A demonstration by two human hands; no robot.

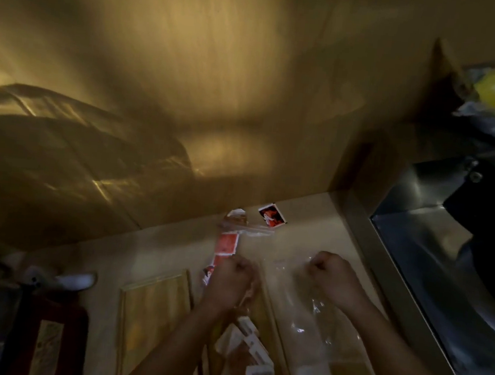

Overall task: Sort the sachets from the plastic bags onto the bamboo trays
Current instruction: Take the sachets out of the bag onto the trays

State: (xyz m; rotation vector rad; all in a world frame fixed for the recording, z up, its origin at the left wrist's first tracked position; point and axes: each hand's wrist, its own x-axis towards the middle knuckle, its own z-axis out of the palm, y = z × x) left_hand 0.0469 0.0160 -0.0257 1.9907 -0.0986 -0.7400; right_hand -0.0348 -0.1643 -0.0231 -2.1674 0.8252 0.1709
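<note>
- Gripping a clear plastic bag (316, 309) in the lower right of the frame, both hands are balled into fists: the left hand (231, 279) and the right hand (330, 275) each seem to pinch its upper edge, apparently pulling the mouth apart.
- Pale sachets (250, 351) lie heaped at lower centre between the forearms, over a bamboo tray (156, 308); red sachets (228, 244) sit just above the left fist.
- Opening looks like the step in hand; next, one hand must let go and reach inside.
</note>
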